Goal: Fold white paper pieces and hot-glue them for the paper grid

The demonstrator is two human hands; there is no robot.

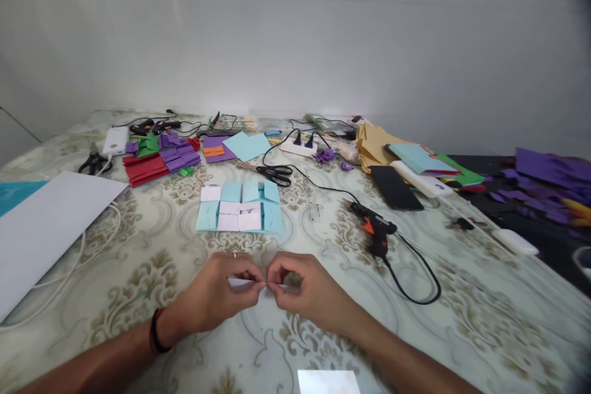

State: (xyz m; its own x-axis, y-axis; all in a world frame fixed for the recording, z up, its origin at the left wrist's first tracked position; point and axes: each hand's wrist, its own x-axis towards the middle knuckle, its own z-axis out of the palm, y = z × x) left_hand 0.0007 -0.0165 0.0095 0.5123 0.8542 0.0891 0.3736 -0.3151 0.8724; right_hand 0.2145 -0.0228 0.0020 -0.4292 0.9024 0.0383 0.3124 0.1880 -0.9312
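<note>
My left hand [231, 290] and my right hand [300, 289] meet fingertip to fingertip above the patterned tablecloth. Both pinch a small white piece of paper [240, 283], mostly hidden behind my fingers. Just beyond them lie several folded light-blue and white paper pieces [239, 208], set out in a block. A blank white square of paper [327, 381] rests at the near edge of the view. To the right of my right hand is a black glue gun [377, 231] with an orange trigger, lying on its side with its cord looped.
Black-handled scissors [277, 174] lie behind the folded pieces, near a white power strip [299, 146]. Red and purple folded papers [159, 163] sit back left. A large white sheet [55, 228] covers the left side. A dark phone [396, 188] and purple scraps [549, 178] are at right.
</note>
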